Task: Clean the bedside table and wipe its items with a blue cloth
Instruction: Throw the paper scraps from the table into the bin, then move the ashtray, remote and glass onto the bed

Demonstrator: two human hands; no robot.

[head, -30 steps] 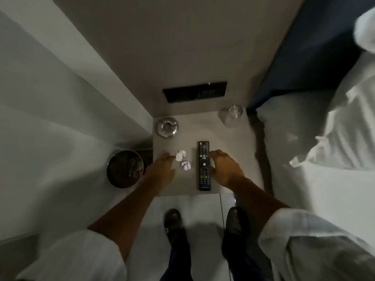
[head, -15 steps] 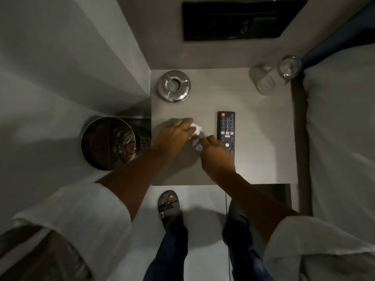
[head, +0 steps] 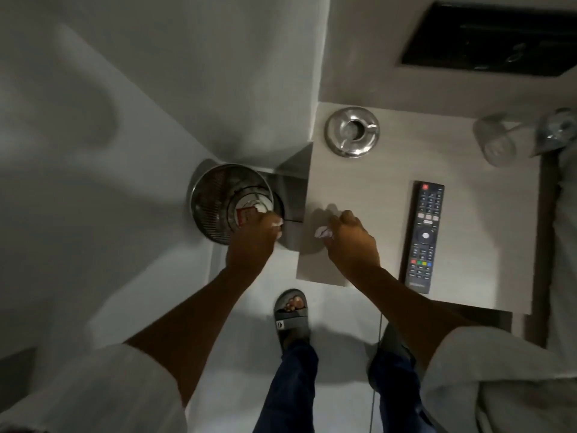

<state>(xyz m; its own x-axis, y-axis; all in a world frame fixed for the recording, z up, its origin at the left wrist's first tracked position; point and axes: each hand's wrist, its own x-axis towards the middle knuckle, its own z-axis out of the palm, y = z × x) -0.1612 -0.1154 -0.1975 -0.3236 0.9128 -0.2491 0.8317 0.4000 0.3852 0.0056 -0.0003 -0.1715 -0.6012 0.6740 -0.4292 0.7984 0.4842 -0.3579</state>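
Left hand (head: 249, 242) is closed around a white paper scrap (head: 277, 222), held right over the near rim of the metal bin (head: 215, 195) on the floor left of the bench (head: 359, 182); presumably positioned there to drop the trash in. Right hand (head: 349, 242) pinches a second crumpled scrap (head: 323, 232) at the bench's near-left edge, lifted off the surface or barely, blur makes that hard to call. Likely waiting its turn for the bin. Rest of the bench items not touched: ashtray (head: 352, 132) at far left, remote (head: 424, 235) lying lengthwise toward the right, clear glass (head: 495, 142) at the far right corner next to the bed (head: 566, 245). No blue cloth in view, so wiping is not yet started; clearing litter comes first so the surface is free to wipe.
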